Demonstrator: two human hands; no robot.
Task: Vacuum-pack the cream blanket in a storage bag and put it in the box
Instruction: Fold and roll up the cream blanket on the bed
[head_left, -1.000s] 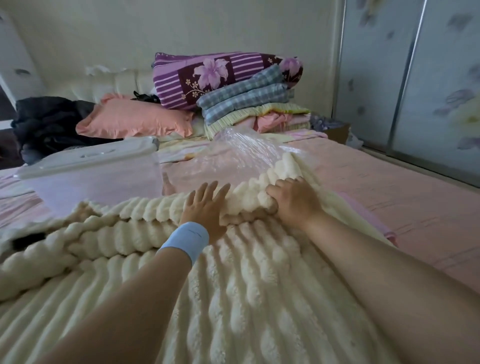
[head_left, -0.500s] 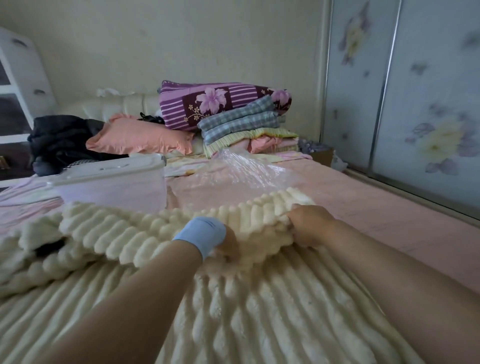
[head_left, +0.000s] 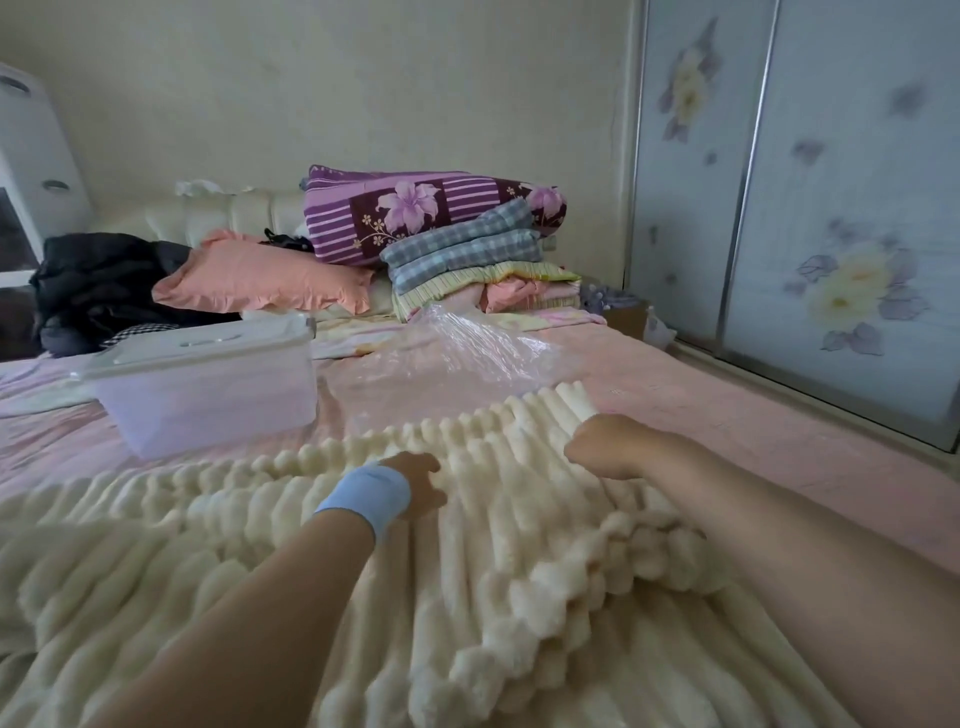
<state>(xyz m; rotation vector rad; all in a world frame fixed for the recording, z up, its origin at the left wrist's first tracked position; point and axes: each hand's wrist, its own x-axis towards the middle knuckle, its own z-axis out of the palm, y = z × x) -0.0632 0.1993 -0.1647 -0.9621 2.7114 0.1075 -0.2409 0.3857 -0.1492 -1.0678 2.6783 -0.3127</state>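
The cream blanket (head_left: 467, 597), a ribbed plush one, lies spread over the near half of the bed (head_left: 727, 441), with a doubled-over fold running across it. Both hands are on that fold. The right hand (head_left: 608, 447) is curled over its far edge, grasping the pile. The left hand (head_left: 418, 480), a blue wristband (head_left: 363, 499) on its wrist, has its fingers sunk into the fold and grips it too, though the frame is blurred there. Just beyond the blanket a clear storage bag (head_left: 467, 353) lies crumpled on the pink sheet. To its left stands the translucent box (head_left: 208, 405), its white lid (head_left: 208, 340) on. Farther back are a pink pillow (head_left: 260, 280), a purple floral quilt (head_left: 426, 213) atop folded checked bedding (head_left: 467, 254), and dark clothes (head_left: 98, 280). Flowered sliding doors (head_left: 841, 208) line the right side.
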